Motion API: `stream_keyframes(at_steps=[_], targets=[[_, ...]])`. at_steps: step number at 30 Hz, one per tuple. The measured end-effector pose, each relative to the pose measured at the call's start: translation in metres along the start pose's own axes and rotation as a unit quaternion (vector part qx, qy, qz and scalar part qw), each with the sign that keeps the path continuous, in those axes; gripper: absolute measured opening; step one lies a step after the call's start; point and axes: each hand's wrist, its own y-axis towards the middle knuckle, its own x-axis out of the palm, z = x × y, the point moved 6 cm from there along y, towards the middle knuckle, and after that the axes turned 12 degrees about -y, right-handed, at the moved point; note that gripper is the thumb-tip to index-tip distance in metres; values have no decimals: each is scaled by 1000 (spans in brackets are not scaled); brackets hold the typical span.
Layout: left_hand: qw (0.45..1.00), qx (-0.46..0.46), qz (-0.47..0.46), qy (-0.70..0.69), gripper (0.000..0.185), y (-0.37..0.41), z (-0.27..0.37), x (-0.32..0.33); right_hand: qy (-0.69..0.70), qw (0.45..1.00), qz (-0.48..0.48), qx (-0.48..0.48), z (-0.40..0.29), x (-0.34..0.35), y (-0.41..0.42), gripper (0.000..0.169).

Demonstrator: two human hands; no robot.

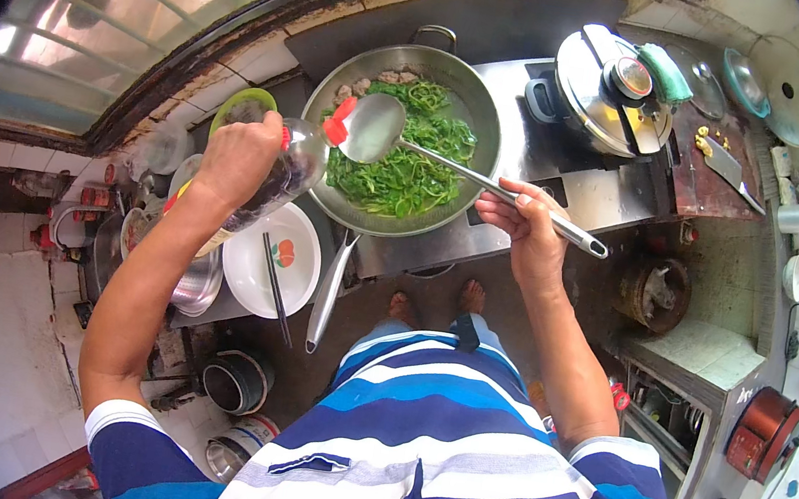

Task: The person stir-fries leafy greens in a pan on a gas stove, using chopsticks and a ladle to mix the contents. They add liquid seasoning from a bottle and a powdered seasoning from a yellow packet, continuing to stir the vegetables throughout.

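Note:
My left hand [241,160] grips a clear plastic bottle [306,154] of dark liquid by its red handle. The bottle is tipped so its open red flip cap [339,123] points over the bowl of a metal ladle [374,129]. With my right hand [527,228] I hold the ladle's long handle near its end. Below the ladle, a wok [488,178] on the stove holds cooked leafy greens [400,185] in broth. Pale lumps, perhaps meat [362,87], lie along its far left side. Whether liquid is flowing out is too small to tell.
A white bowl [246,267] with dark chopsticks [277,290] stands left of the wok handle [329,293]. Behind my left hand is a green bowl [222,116]. A pressure cooker [582,69] sits right of the wok. Farther right, a cleaver [724,167] lies on a cutting board [708,203].

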Motion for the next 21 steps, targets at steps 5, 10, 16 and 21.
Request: stream_keyframes(at_steps=[5,10,16,21], targets=[[1000,-1,-6,14,6,3,1,0,7,1000,7,3,3,-1,-1,39],[1000,-4,-6,16,7,3,-2,2,14,1000,12,2,7,-1,-1,40],[999,0,-14,34,6,5,-2,5,18,1000,12,10,12,-1,-1,40],[998,10,-7,55,4,5,1,5,18,1000,10,12,15,-2,-1,39]])
